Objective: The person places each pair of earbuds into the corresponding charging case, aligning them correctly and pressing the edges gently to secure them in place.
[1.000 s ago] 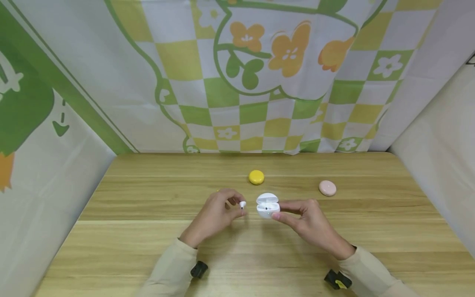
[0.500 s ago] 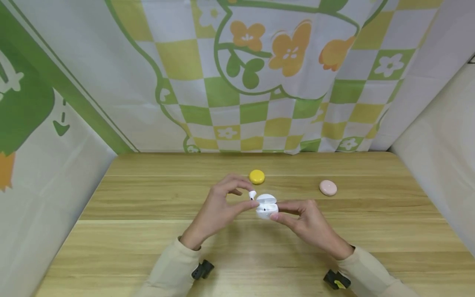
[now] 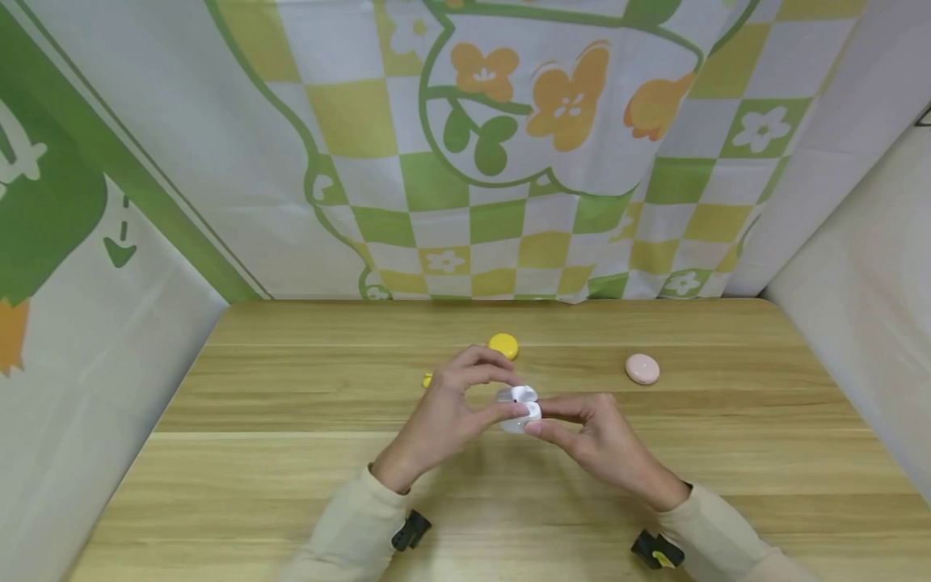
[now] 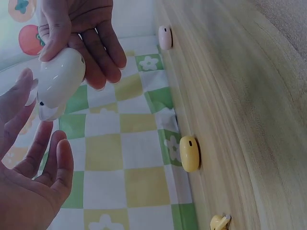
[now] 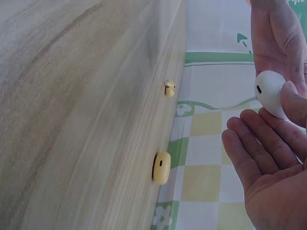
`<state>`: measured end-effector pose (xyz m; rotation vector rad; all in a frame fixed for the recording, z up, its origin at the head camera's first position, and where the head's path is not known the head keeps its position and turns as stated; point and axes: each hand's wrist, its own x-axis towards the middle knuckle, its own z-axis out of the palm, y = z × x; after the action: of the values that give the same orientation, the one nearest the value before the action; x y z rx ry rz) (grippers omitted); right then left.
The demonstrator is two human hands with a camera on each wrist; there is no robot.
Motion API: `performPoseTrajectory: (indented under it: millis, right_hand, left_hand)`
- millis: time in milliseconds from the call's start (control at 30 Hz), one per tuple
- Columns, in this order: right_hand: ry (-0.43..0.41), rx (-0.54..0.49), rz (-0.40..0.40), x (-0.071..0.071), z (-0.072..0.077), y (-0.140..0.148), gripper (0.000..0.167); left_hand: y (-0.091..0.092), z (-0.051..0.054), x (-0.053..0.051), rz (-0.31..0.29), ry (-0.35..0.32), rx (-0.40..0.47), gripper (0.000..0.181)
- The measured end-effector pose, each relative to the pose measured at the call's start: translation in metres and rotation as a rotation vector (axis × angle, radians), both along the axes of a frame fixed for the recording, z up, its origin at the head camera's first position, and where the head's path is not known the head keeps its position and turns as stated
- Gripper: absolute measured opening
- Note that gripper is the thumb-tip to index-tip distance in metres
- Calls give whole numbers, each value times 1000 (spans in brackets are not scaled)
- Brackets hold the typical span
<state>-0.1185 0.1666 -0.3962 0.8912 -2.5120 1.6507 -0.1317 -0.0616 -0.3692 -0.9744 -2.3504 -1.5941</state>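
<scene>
A white earbud case is held up off the table with its lid raised. My right hand grips its right side between thumb and fingers. From the left, my left hand pinches a white earbud between thumb and index finger, right at the case's opening. Its other fingers are spread in the left wrist view. How deep the earbud sits is hidden by the thumb and lid. In the right wrist view the rounded case shows a dark port on its underside.
On the wooden table a yellow earbud case lies behind the hands and a pink case farther right. Small yellow earbuds lie left of the yellow case, partly behind my left hand in the head view. Patterned cloth hangs behind.
My left hand has moved right, bringing the earbud from beside the case to its opening. The right hand and case have shifted only slightly left.
</scene>
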Motion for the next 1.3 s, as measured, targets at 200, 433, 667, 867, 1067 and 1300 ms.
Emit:
performPoseTrajectory:
  millis: [200, 433, 667, 867, 1067, 1300]
  right_hand:
    - [-4, 11, 2, 0, 0, 0, 21]
    - [-13, 6, 7, 0, 1, -1, 22]
    - [-10, 5, 2, 0, 1, 0, 21]
    - [-16, 6, -10, 0, 1, 0, 21]
    - [-24, 1, -27, 1, 3, 0, 20]
    - [-15, 12, -49, 1, 3, 0, 20]
  left_hand:
    - [2, -1, 0, 4, 14, -17, 21]
    - [1, 0, 2, -5, 5, -51, 24]
    - [1, 1, 2, -12, 3, -71, 26]
    - [-1, 0, 1, 14, 5, -61, 25]
    - [-5, -1, -2, 62, -78, -31, 23]
    - [-8, -2, -5, 74, -212, -46, 25]
